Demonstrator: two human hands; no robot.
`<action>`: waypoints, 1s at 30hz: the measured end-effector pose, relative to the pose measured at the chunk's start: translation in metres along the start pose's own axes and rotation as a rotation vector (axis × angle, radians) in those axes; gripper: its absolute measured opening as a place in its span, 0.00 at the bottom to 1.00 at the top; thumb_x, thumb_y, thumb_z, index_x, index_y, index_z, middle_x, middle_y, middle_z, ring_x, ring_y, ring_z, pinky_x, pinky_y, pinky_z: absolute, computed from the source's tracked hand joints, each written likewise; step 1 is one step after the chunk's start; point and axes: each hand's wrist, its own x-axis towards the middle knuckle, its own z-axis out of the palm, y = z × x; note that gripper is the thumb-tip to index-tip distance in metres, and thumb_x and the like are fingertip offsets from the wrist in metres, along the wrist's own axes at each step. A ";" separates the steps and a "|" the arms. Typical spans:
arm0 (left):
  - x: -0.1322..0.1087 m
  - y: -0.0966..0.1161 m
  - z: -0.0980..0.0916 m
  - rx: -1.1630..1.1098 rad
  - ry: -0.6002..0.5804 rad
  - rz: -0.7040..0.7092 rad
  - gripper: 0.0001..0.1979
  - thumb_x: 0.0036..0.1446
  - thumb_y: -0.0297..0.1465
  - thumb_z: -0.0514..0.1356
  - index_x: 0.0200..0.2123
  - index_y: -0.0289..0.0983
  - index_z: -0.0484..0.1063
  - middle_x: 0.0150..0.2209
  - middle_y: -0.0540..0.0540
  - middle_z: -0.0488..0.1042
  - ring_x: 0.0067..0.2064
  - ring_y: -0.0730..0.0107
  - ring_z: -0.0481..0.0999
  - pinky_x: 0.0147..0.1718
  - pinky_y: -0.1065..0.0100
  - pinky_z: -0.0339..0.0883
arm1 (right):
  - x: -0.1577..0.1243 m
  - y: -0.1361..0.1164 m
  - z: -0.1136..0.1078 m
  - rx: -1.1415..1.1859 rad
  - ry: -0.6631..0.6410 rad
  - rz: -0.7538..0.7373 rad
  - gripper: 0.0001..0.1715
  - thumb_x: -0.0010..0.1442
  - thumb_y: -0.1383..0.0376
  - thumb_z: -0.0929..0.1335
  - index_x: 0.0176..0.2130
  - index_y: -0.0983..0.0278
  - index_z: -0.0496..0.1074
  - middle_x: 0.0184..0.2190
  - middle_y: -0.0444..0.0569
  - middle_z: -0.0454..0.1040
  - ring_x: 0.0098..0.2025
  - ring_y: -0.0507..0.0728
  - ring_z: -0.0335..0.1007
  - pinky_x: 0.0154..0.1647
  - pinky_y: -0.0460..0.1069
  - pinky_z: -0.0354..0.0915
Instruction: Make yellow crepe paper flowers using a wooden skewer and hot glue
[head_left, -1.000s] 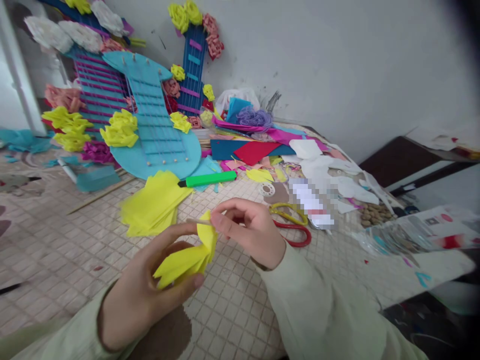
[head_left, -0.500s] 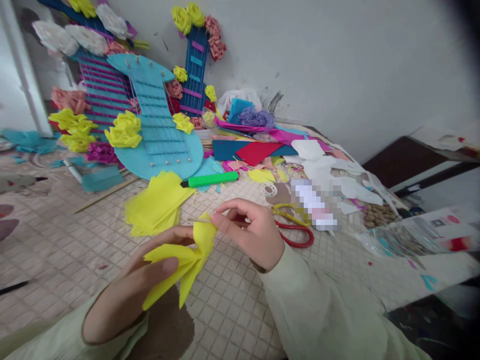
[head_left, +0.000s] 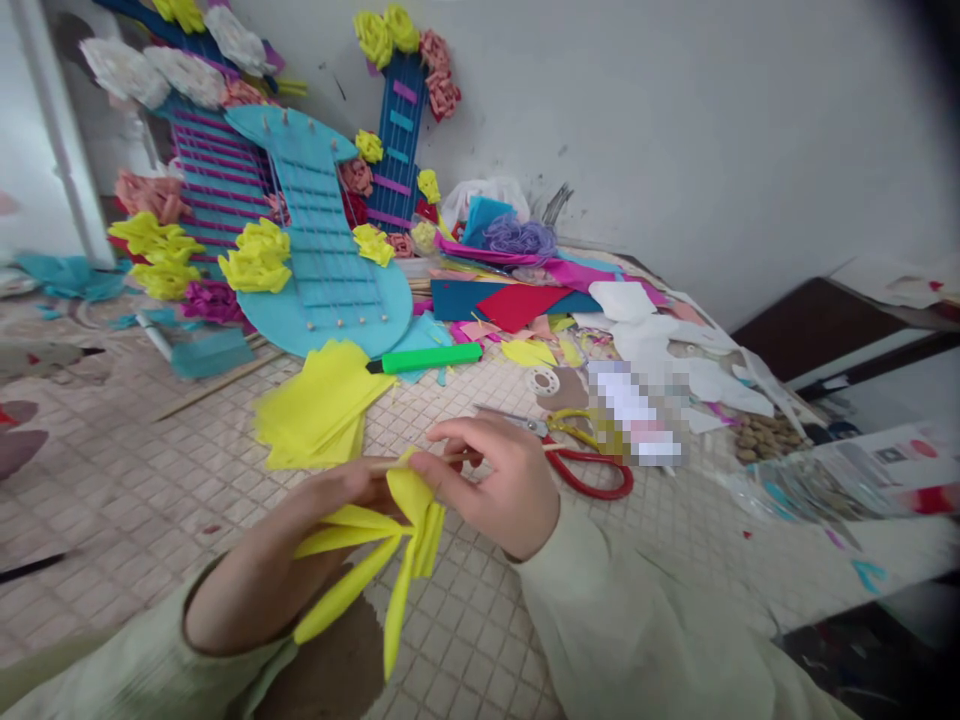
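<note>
My left hand (head_left: 292, 540) is closed on a yellow petalled cutout (head_left: 412, 495), partly behind its petals. Several narrow petals hang down and to the left from its pinched middle. With thumb and fingertips, my right hand (head_left: 499, 490) pinches a thin wooden stick (head_left: 459, 457) against the cutout's top petal. Just beyond my right hand lie scissors (head_left: 600, 488) with a red handle, their blades partly hidden. Behind my left hand is a stack of yellow sheets (head_left: 311, 405), and a green marker (head_left: 431, 358) rests at its upper right corner.
A light blue guitar-shaped piece (head_left: 322, 255) with yellow flowers stands at the back left, with other decorated pieces by the wall. White paper scraps (head_left: 652, 335), purple yarn (head_left: 521, 235) and coloured sheets pile up behind. A glue gun (head_left: 45, 358) lies at far left.
The yellow cutout has turned, and its petals now spread further apart and hang lower. My right hand has shifted slightly down, showing the scissor blades. The view has moved a little.
</note>
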 end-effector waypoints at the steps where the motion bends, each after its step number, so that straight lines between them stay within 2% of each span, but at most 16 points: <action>1: 0.000 0.000 0.002 -0.118 -0.023 -0.053 0.20 0.60 0.23 0.41 0.38 0.40 0.72 0.29 0.50 0.79 0.29 0.70 0.79 0.28 0.71 0.74 | 0.000 0.000 0.000 -0.010 0.001 -0.019 0.11 0.54 0.59 0.68 0.30 0.66 0.71 0.19 0.44 0.69 0.24 0.51 0.64 0.28 0.46 0.61; 3: -0.001 0.001 0.003 -0.458 -0.083 -0.206 0.18 0.57 0.21 0.45 0.38 0.40 0.72 0.32 0.49 0.79 0.32 0.68 0.79 0.31 0.68 0.74 | 0.000 0.000 0.001 -0.031 0.005 -0.046 0.12 0.55 0.58 0.67 0.30 0.65 0.71 0.18 0.43 0.69 0.23 0.50 0.63 0.27 0.46 0.61; 6: -0.001 0.000 0.001 -0.601 -0.088 -0.297 0.18 0.56 0.21 0.46 0.35 0.40 0.74 0.31 0.50 0.80 0.31 0.69 0.79 0.32 0.70 0.74 | 0.001 0.002 0.001 -0.068 0.016 -0.070 0.13 0.55 0.58 0.66 0.29 0.65 0.71 0.19 0.43 0.69 0.23 0.50 0.63 0.28 0.46 0.60; 9: -0.001 -0.003 -0.003 -0.621 -0.056 -0.319 0.16 0.57 0.24 0.47 0.34 0.40 0.75 0.29 0.50 0.79 0.30 0.70 0.79 0.28 0.73 0.73 | 0.001 0.003 0.002 -0.103 0.022 -0.110 0.13 0.56 0.58 0.66 0.30 0.66 0.71 0.19 0.44 0.69 0.23 0.51 0.63 0.28 0.47 0.60; 15: -0.005 -0.012 -0.010 -0.457 -0.150 -0.399 0.12 0.58 0.26 0.50 0.38 0.41 0.72 0.32 0.53 0.78 0.34 0.73 0.77 0.32 0.76 0.72 | -0.001 0.005 0.004 -0.193 0.009 -0.188 0.14 0.58 0.59 0.64 0.30 0.66 0.71 0.19 0.45 0.70 0.25 0.52 0.62 0.29 0.48 0.60; 24: -0.008 -0.011 -0.008 -0.537 -0.067 -0.422 0.11 0.58 0.28 0.51 0.36 0.42 0.73 0.30 0.54 0.78 0.33 0.76 0.77 0.33 0.78 0.70 | -0.002 0.007 0.005 -0.183 0.016 -0.191 0.14 0.58 0.59 0.65 0.29 0.67 0.71 0.19 0.45 0.68 0.25 0.52 0.61 0.29 0.48 0.59; 30: -0.007 -0.010 -0.008 -0.512 -0.090 -0.426 0.10 0.56 0.29 0.52 0.37 0.41 0.73 0.31 0.52 0.78 0.33 0.75 0.77 0.31 0.77 0.70 | -0.003 0.006 0.007 -0.132 0.028 -0.195 0.12 0.57 0.60 0.66 0.29 0.67 0.71 0.20 0.45 0.69 0.26 0.52 0.62 0.30 0.48 0.59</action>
